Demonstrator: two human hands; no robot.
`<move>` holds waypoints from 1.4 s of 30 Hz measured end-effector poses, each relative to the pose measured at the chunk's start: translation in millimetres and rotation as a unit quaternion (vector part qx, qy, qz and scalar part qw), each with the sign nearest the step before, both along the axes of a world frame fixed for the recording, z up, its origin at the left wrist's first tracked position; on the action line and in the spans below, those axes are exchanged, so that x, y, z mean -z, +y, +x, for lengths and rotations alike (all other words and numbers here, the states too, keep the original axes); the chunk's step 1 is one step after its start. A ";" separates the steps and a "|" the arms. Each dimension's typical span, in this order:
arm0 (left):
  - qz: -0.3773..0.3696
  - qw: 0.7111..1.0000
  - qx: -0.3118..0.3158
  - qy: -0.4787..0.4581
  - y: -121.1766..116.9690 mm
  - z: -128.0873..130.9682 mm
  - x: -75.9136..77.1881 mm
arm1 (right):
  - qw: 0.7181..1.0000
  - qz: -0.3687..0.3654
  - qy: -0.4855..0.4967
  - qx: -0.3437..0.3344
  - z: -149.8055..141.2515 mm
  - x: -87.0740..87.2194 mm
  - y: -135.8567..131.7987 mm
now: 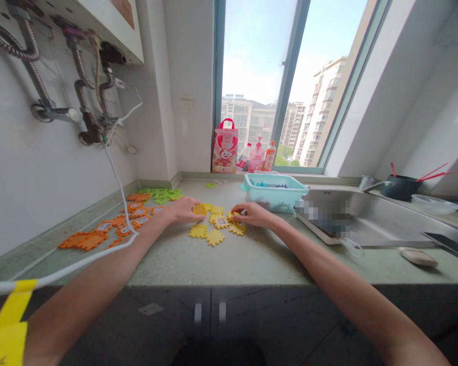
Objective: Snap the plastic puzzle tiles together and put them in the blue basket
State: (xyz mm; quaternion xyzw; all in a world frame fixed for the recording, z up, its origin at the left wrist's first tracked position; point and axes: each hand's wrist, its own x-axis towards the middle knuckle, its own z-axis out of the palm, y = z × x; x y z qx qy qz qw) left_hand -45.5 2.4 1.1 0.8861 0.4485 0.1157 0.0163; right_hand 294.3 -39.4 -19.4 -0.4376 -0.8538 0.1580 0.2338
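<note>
Several yellow toothed-edge puzzle pieces [215,237] lie in a loose group on the counter, one with a printed white patch [222,222]. At the group's left side, my left hand [183,210] is closed on a yellow piece [201,209], its fingers curled at the edge. On the right, my right hand [253,214] has its fingertips pinched on another yellow piece [232,217], which they partly cover. Beyond my left forearm are similar orange pieces [86,240] and, farther back, lime-green pieces [163,194].
A turquoise basin [275,195] with a few dark and blue pieces stands right of my hands, beside the steel sink [400,223]. A white cable [122,195] crosses at the left. Bottles [257,156] and a red-handled bag [225,151] stand by the window.
</note>
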 end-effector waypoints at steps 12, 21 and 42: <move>-0.109 0.990 0.032 -0.088 11.7 -20.6 -4.5 | 0.998 -0.045 0.010 -0.035 10.9 -1.5 4.1; -0.107 0.989 0.017 -0.103 16.4 -21.9 4.0 | 0.999 -0.026 -0.015 -0.045 18.2 -0.4 7.5; -0.226 0.971 0.080 -0.007 -18.5 -18.7 -31.5 | 0.997 -0.058 -0.002 -0.043 9.5 -35.9 -26.0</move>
